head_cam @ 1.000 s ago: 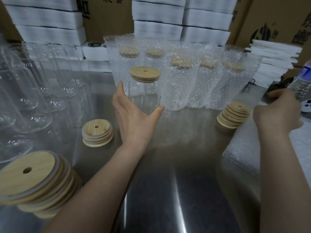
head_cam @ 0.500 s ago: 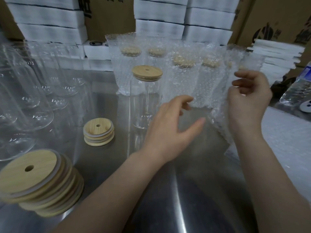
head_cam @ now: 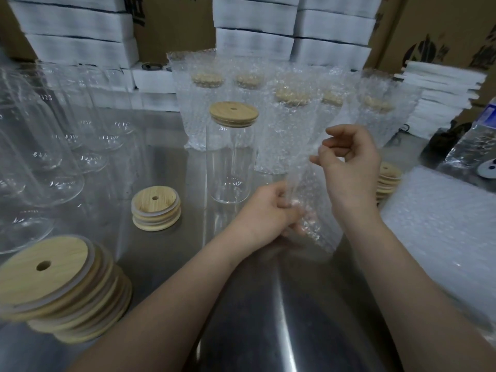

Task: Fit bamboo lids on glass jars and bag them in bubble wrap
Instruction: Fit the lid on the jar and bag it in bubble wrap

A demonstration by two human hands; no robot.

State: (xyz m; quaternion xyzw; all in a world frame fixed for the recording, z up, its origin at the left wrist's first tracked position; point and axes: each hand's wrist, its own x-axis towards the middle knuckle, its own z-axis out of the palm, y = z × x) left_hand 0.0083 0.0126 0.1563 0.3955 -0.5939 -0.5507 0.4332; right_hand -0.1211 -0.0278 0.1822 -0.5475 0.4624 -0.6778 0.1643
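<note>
Bubble-wrap bag (head_cam: pixel 298 170) hung pinched between our left hand (head_cam: pixel 268 210) and right hand (head_cam: pixel 351 167), just right of the lidded glass jar (head_cam: pixel 230 159).

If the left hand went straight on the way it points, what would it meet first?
Probably the right hand, just past the bubble wrap bag that the left hand grips; depth unclear.

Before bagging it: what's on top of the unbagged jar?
A bamboo lid with a centre hole sits on the jar. How deep it seats inside the mouth is covered by its rim.
</note>
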